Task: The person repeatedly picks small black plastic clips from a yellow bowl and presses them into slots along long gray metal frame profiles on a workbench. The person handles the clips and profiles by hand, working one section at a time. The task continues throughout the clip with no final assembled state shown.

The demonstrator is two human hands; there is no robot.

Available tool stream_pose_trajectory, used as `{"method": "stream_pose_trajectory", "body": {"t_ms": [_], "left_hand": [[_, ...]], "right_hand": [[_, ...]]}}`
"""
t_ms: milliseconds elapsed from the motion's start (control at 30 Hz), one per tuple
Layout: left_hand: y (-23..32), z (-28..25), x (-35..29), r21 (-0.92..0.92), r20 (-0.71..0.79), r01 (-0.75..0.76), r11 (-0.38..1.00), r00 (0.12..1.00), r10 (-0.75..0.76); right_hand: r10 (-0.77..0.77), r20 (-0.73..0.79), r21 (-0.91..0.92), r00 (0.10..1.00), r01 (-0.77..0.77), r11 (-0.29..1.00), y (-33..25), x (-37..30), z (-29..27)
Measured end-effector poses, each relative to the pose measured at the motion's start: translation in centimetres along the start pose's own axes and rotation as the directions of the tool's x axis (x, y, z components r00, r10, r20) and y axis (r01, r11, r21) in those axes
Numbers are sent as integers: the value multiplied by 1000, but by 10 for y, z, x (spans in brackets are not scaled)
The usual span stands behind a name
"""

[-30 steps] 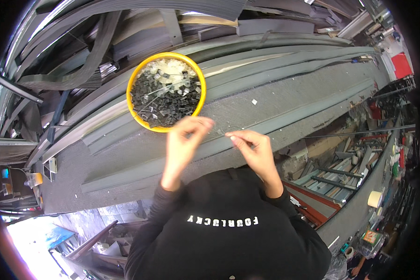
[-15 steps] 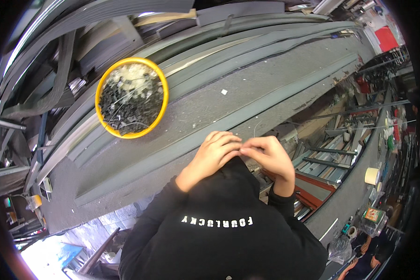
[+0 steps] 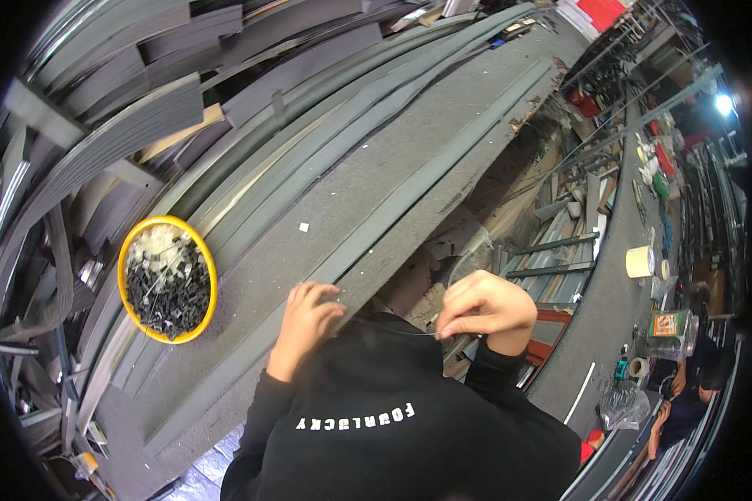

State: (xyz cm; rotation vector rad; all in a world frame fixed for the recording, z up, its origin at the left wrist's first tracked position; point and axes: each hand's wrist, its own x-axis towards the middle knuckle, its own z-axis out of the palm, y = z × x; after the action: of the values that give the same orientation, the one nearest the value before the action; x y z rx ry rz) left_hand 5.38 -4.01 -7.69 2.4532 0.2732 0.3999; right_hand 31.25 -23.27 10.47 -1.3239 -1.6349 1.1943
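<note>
My right hand [image 3: 486, 311] pinches a thin, clear strand [image 3: 414, 333] between thumb and fingers, in front of my black sweatshirt. One stretch of the strand runs leftward across the dark cloth, and a faint loop seems to rise above the hand. My left hand [image 3: 307, 324] is apart from the right one, at the bench's near edge by a long grey strip [image 3: 376, 225]. Its fingers are loosely bent and spread, and I see nothing in them. Left of it stands a round yellow-rimmed tub [image 3: 213, 288] full of small black and whitish pieces with thin strands on top.
Long grey strips [image 3: 309, 159] lie stacked along the bench's [image 3: 284, 250] far side. At the right are a tape roll [image 3: 640, 262], a clear jar [image 3: 673, 332] and a plastic bag [image 3: 625, 407] on another surface. A co-worker's arms [image 3: 662, 426] show at the lower right.
My hands, together before, have come apart: the left moved left and down, the right slightly down. The strand now shows at the right hand. The whole view has turned, so the tub appears lower left.
</note>
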Motion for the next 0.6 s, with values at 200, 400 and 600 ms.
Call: {"method": "stream_pose_trajectory", "body": {"t_ms": [200, 400, 600], "left_hand": [[-10, -20, -6, 130, -90, 143, 981, 987, -132], [-53, -45, -1, 263, -170, 243, 934, 964, -203], [-64, -35, 10, 218, -73, 132, 967, 990, -118]], "right_hand": [[-101, 150, -6, 984, 103, 995, 9, 31, -5], [-342, 295, 207, 892, 290, 934, 13, 57, -17], [-346, 355, 195, 869, 293, 936, 14, 79, -13]]}}
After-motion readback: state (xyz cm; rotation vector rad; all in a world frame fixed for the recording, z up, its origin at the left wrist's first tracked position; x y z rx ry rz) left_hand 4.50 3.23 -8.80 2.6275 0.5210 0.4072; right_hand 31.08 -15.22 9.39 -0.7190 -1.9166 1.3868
